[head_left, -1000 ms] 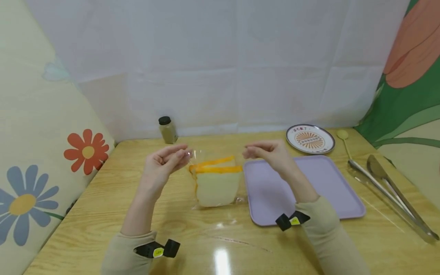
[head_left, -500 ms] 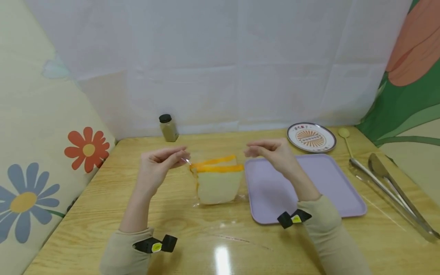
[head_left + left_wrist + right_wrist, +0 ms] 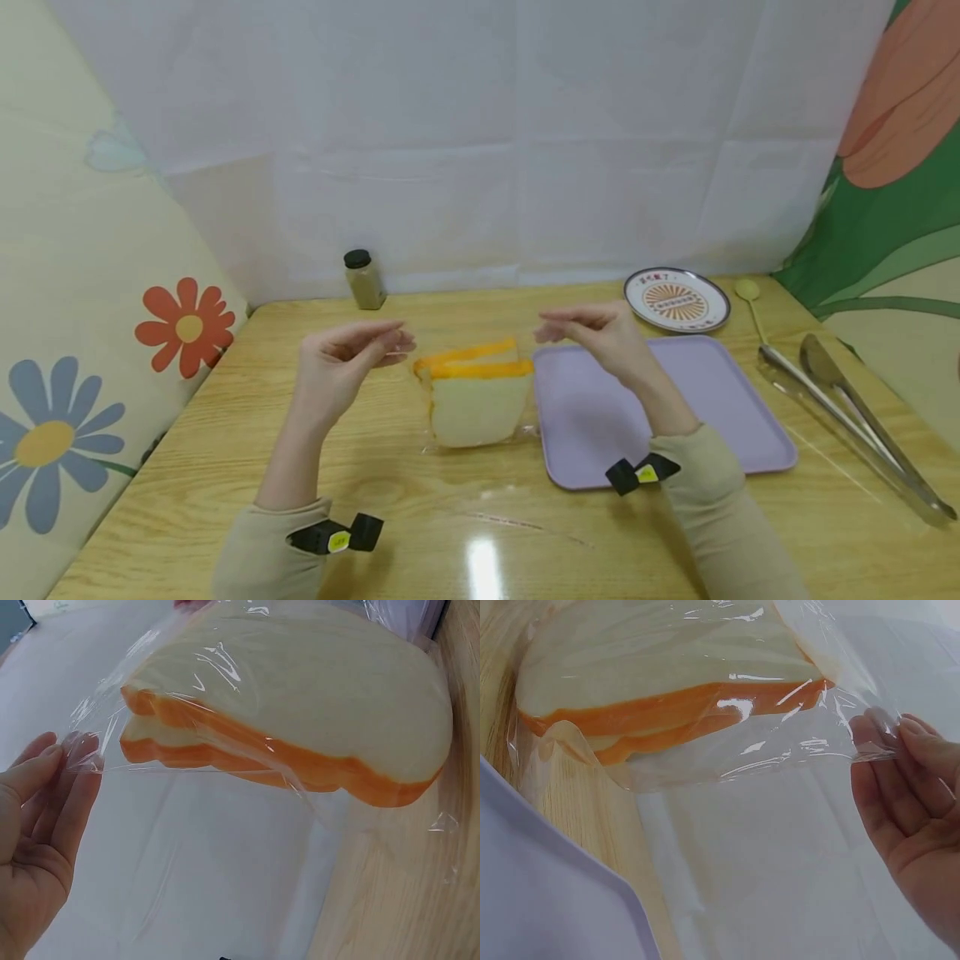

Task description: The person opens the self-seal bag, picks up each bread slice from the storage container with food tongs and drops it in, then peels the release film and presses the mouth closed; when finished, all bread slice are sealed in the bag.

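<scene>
Two bread slices (image 3: 480, 412) with orange crusts stand on the table inside a clear plastic bag (image 3: 780, 750). My left hand (image 3: 337, 367) pinches one upper corner of the bag between thumb and fingers, plain in the left wrist view. Opposite it, my right hand (image 3: 600, 337) pinches the other upper corner; the right wrist view has the film stretched from the fingertips to the slices (image 3: 652, 667). Both hands are raised above the bread, one at each side, with the bag's top spread between them.
A lavender tray (image 3: 720, 408) lies right of the bread, under my right forearm. Behind it is a patterned plate (image 3: 677, 300). Tongs (image 3: 847, 425), a metal utensil (image 3: 821, 367) and a yellow spoon (image 3: 748, 292) lie far right. A black-capped jar (image 3: 364, 280) stands at the back left.
My left hand has shifted slightly left and lower, with the bag corner still pinched. The right hand has barely moved, and the bread stands in the same spot.
</scene>
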The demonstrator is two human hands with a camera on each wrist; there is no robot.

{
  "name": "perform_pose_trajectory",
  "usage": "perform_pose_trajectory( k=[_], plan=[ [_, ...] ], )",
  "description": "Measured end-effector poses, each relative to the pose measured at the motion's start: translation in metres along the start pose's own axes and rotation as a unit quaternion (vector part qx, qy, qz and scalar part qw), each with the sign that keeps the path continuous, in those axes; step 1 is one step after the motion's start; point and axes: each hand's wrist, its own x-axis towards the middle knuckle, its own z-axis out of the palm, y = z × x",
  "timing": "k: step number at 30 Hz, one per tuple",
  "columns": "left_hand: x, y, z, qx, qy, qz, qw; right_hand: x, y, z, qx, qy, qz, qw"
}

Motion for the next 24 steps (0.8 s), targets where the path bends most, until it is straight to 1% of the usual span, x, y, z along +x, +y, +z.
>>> perform_pose_trajectory(
  k=[5,10,14,18,24],
  plan=[
    [-0.001,-0.001,-0.002,0.003,-0.031,0.021,0.9993,-0.001,0.001,-0.003,0.005,-0.028,-0.014,0.9995],
    [-0.001,-0.001,-0.002,0.009,-0.038,0.029,0.9988,-0.001,0.005,-0.007,0.01,-0.047,-0.046,0.9978],
    [-0.001,-0.001,-0.003,0.012,-0.04,0.029,0.9987,-0.001,0.005,-0.008,0.027,-0.06,-0.059,0.9961],
    [-0.002,-0.001,-0.004,0.015,-0.043,0.029,0.9985,-0.002,0.003,-0.009,0.044,-0.066,-0.057,0.9953],
    [-0.003,-0.001,-0.005,0.02,-0.052,0.032,0.998,-0.004,0.003,-0.011,0.032,-0.062,-0.033,0.997]
  ],
)
